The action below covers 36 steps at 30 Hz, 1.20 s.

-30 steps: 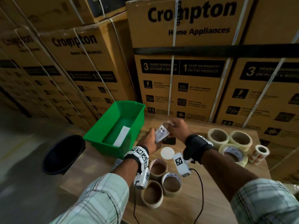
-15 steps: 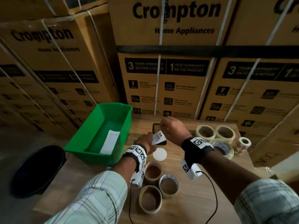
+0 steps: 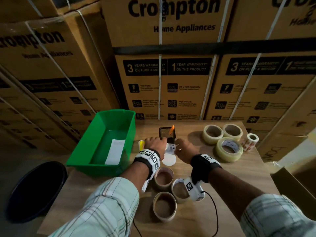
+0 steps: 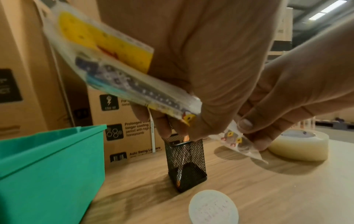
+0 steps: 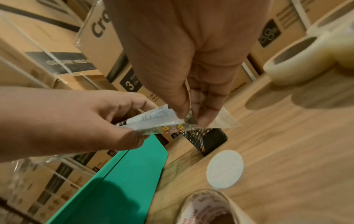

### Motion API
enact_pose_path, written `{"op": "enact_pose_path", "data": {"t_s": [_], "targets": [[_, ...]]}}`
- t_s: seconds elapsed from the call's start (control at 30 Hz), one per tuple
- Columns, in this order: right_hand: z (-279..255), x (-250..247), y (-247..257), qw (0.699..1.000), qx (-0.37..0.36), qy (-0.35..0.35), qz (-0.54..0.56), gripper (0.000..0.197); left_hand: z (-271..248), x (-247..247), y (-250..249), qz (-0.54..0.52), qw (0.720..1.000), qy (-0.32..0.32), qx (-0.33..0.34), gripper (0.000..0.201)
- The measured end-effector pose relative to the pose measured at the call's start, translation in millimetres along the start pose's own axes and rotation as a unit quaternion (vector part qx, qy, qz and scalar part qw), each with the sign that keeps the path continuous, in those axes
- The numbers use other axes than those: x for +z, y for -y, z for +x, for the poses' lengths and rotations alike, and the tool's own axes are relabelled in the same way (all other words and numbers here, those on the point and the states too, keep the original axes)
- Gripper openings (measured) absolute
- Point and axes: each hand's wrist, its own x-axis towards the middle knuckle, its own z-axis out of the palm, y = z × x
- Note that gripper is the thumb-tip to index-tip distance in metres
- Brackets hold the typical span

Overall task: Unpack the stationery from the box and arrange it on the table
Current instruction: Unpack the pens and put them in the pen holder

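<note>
I have both hands over the middle of the table (image 3: 239, 177), just near of the black mesh pen holder (image 4: 186, 163), which stands upright with one orange pencil (image 3: 171, 130) leaning in it. My left hand (image 3: 154, 142) has its fingers curled round a clear packet of stationery (image 4: 118, 72), yellow card at its top. My right hand (image 3: 185, 147) pinches the packet's open plastic end (image 5: 216, 119) between thumb and fingertips. The green box (image 3: 95, 161) sits just to the left, a white slip (image 3: 115, 151) lying on its floor. A white disc (image 3: 169, 159) lies below my hands; brown tape rolls (image 3: 165, 206) sit near, clear tape rolls (image 3: 229, 149) far right.
</note>
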Motion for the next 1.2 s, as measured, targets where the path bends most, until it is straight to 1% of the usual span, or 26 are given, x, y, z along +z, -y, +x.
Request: {"op": "enact_pose_path", "data": {"t_s": [0.13,0.23,0.33,0.43,0.5,0.53,0.6,0.67,0.77,0.8,0.87,0.93,0.97,1.03,1.07,1.2], "targets": [[0,7,-3,0.998,0.011,-0.006,0.063,0.031,-4,-6,-5,0.042,0.999,-0.006,0.012,0.046],[3,7,-4,0.994,0.012,0.005,0.104,0.032,-9,-6,-3,0.029,1.0,0.0,0.002,0.046],[5,5,-4,0.983,0.018,0.029,0.179,0.033,-14,-6,2,0.007,1.0,0.001,-0.011,0.045],[8,1,-2,0.974,0.011,0.052,0.218,0.03,-16,-6,5,-0.021,1.0,0.005,-0.019,0.043],[10,-2,0,0.957,0.027,0.062,0.282,0.026,-16,-5,6,-0.037,0.999,0.004,-0.022,0.041],[11,-3,1,0.94,0.047,0.062,0.333,0.027,-16,-4,8,-0.043,0.999,0.0,-0.023,0.042],[15,-6,3,0.91,0.09,0.062,0.401,0.026,-16,-3,9,-0.049,0.999,-0.007,-0.022,0.044],[15,-9,4,0.895,0.122,0.075,0.423,0.025,-15,-2,10,-0.048,0.999,-0.011,-0.012,0.046],[14,-10,1,0.89,0.138,0.11,0.42,0.026,-14,-5,10,-0.025,1.0,-0.018,0.006,0.048],[14,-10,-2,0.883,0.144,0.114,0.432,0.025,-13,-6,9,-0.01,1.0,-0.021,0.011,0.048],[15,-9,-7,0.849,0.171,0.124,0.485,0.026,-12,-11,7,0.03,0.999,-0.022,0.024,0.051],[14,-9,-8,0.825,0.19,0.132,0.516,0.026,-11,-17,4,0.067,0.997,-0.026,0.04,0.053],[14,-8,-7,0.821,0.191,0.135,0.521,0.024,-11,-20,3,0.081,0.995,-0.028,0.046,0.053],[13,-6,-6,0.825,0.178,0.119,0.523,0.021,-10,-24,1,0.101,0.993,-0.028,0.05,0.052],[13,-5,-7,0.82,0.174,0.118,0.532,0.021,-11,-25,1,0.105,0.993,-0.027,0.049,0.052],[13,-12,-9,0.775,0.195,0.149,0.583,0.014,-11,-26,4,0.102,0.993,-0.025,0.045,0.055]]}}
